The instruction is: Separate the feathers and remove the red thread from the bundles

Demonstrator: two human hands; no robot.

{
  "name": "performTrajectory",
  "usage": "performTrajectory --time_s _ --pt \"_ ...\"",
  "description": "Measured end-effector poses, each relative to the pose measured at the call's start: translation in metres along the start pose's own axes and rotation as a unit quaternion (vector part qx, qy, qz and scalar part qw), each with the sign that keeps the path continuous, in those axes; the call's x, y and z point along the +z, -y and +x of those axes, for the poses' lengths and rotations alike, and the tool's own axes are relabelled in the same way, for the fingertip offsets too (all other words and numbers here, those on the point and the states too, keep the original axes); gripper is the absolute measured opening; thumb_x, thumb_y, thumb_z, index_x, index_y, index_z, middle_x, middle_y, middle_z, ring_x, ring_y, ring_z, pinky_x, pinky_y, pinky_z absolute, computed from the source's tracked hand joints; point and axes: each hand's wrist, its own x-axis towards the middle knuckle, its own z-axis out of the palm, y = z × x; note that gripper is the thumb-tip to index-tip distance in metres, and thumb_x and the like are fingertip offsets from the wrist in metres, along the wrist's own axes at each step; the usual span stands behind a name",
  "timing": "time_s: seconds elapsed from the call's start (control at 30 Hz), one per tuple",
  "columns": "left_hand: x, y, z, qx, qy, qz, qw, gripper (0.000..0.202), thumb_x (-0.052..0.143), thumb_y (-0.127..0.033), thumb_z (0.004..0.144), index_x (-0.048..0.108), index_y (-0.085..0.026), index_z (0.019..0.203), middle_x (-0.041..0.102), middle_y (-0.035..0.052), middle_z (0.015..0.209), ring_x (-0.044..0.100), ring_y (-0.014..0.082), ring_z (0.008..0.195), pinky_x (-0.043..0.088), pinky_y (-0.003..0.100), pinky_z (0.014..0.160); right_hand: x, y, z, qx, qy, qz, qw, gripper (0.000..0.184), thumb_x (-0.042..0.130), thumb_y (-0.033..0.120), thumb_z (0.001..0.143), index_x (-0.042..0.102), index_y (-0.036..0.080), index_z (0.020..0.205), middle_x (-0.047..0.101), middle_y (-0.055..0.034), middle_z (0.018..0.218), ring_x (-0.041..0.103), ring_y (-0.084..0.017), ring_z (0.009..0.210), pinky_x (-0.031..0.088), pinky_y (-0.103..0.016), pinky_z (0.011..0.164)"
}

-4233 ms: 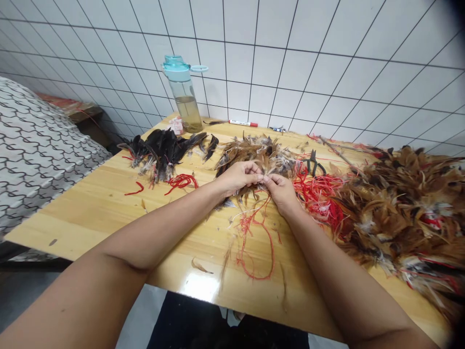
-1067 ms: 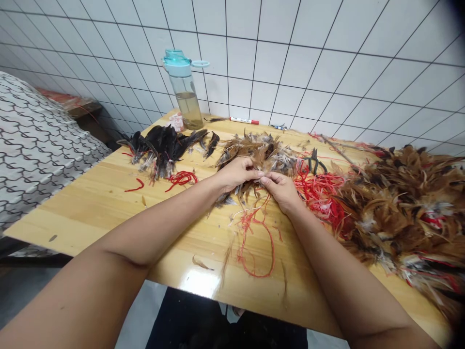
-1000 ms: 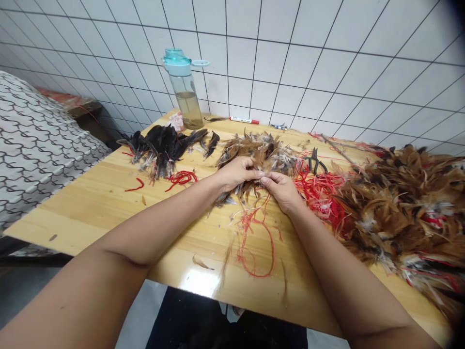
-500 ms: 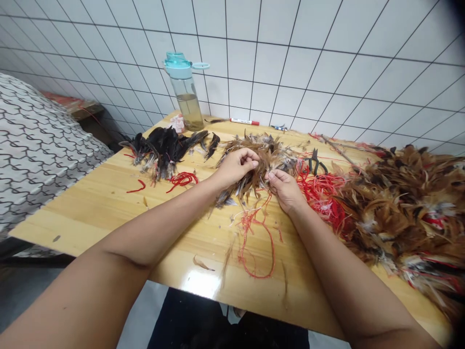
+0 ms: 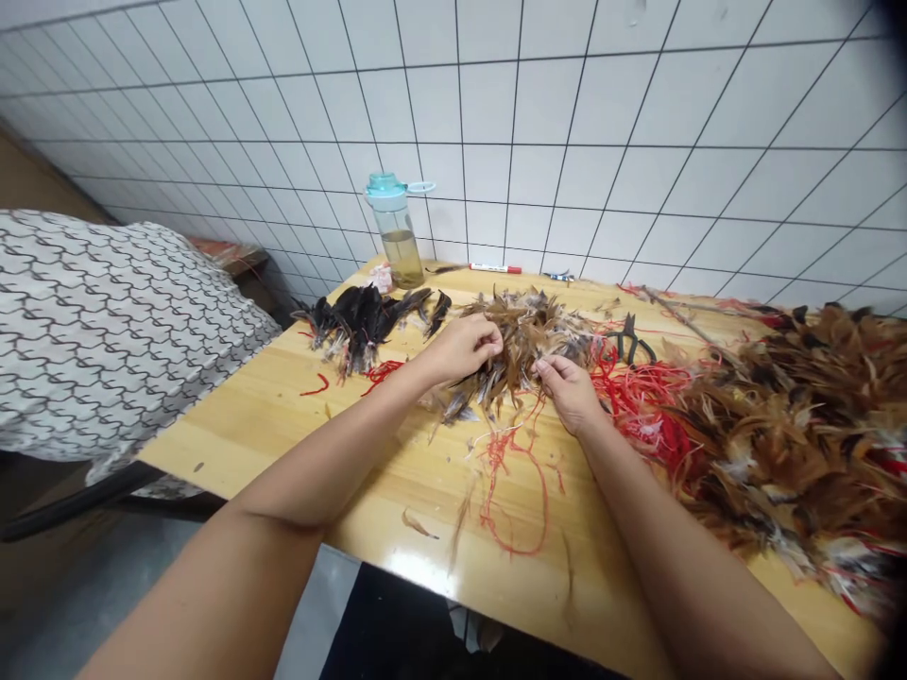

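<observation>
My left hand (image 5: 464, 346) is curled shut on a bunch of brown feathers (image 5: 511, 364) at the middle of the wooden table (image 5: 283, 416). My right hand (image 5: 569, 389) is pinched shut a little to the right, on a thin red string (image 5: 521, 477) that trails in a loop toward me. A heap of loose brown feathers (image 5: 539, 321) lies just behind both hands. Red strings (image 5: 630, 392) are tangled to the right of my right hand.
A pile of black feathers (image 5: 358, 316) lies at the left, a big mass of brown feathers (image 5: 794, 416) at the right. A water bottle (image 5: 397, 231), a red-capped marker (image 5: 494, 269) and black pliers (image 5: 630, 340) sit near the tiled wall. A patterned cushion (image 5: 106, 321) is left of the table.
My hands, pressed together before, have drawn apart, the left keeping the feather bunch and the right the string. The view has swung left and up.
</observation>
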Motion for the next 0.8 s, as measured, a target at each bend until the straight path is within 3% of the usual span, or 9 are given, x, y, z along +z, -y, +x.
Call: performTrajectory --time_s 0.13,0.27,0.37,0.57,0.8 --pt "-0.001 -0.009 -0.016 0.004 0.117 0.006 0.993 0.004 0.063 -0.016 0.076 0.067 -0.017 0.074 0.059 0.0027 0.076 0.051 0.0128 0.069 0.036 0.024 0.068 0.001 0.002 -0.002 0.004 0.003 -0.008 1.000 0.035 0.063 0.053 0.075 0.063 0.018 0.073 0.052 0.0033 0.060 0.039 -0.010 0.055 0.033 -0.025 0.056" --pt "0.007 -0.004 -0.032 0.038 0.185 -0.071 0.979 0.011 0.064 -0.015 0.078 0.070 -0.018 0.086 0.060 0.0041 0.085 0.055 0.0123 0.075 0.040 0.022 0.071 0.003 0.004 -0.004 -0.009 0.000 -0.051 0.999 0.032 0.062 0.049 0.076 0.062 0.018 0.070 0.054 0.0015 0.063 0.045 -0.012 0.062 0.035 -0.026 0.061" --pt "0.014 0.004 -0.037 0.085 0.219 -0.054 0.970 0.014 0.064 -0.013 0.078 0.071 -0.018 0.089 0.060 0.0050 0.086 0.055 0.0147 0.085 0.040 0.024 0.080 0.005 0.005 -0.005 -0.009 -0.009 -0.079 0.997 0.030 0.060 0.047 0.077 0.062 0.018 0.070 0.054 0.0012 0.063 0.046 -0.013 0.063 0.036 -0.026 0.062" --pt "0.020 0.009 -0.037 0.125 0.197 0.013 0.972 0.011 0.058 -0.018 0.084 0.069 -0.019 0.083 0.060 0.0041 0.088 0.051 0.0156 0.089 0.038 0.027 0.086 0.009 0.008 -0.008 -0.012 -0.019 -0.120 0.992 0.027 0.057 0.042 0.079 0.064 0.018 0.071 0.057 0.0001 0.065 0.048 -0.014 0.064 0.038 -0.027 0.064" --pt "0.013 0.001 -0.035 0.117 0.115 0.021 0.986 0.010 0.050 -0.017 0.085 0.060 -0.016 0.084 0.062 0.0044 0.087 0.052 0.0161 0.086 0.039 0.029 0.083 0.015 0.013 -0.012 -0.063 -0.022 -0.190 0.979 0.023 0.055 0.034 0.082 0.065 0.019 0.069 0.062 -0.0026 0.069 0.054 -0.016 0.068 0.041 -0.028 0.066"
